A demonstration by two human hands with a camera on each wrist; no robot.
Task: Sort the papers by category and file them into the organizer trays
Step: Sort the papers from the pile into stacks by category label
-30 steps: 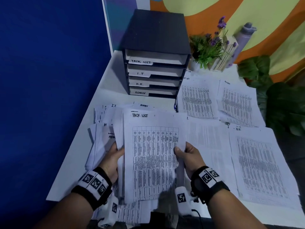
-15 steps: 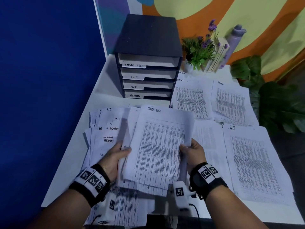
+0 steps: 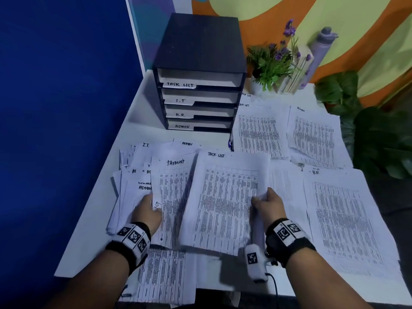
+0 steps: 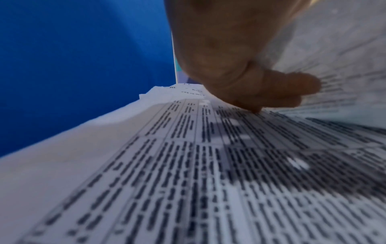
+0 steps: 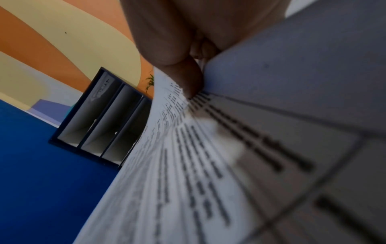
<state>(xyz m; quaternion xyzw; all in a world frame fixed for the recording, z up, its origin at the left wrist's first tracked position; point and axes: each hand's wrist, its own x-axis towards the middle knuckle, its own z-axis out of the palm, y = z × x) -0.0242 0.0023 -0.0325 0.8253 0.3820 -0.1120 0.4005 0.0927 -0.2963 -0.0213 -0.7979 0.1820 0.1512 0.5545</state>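
Two hands work the near pile: the right hand (image 3: pixel 268 205) pinches the right edge of a loose "TASK LIST" sheet (image 3: pixel 225 197) between thumb and curled fingers, lifted clear at 6 o'clock, while the left hand (image 3: pixel 146 210) grips the left edge of the unsorted stack (image 3: pixel 171 190) at 7 o'clock. To do this well, I judge, keep the pinch on one sheet only and hold it level. Sorted piles (image 3: pixel 343 217) crowd 3 o'clock, so open room runs toward 12 o'clock, to the organizer (image 3: pixel 200 70) and its top tray (image 3: pixel 180 85).
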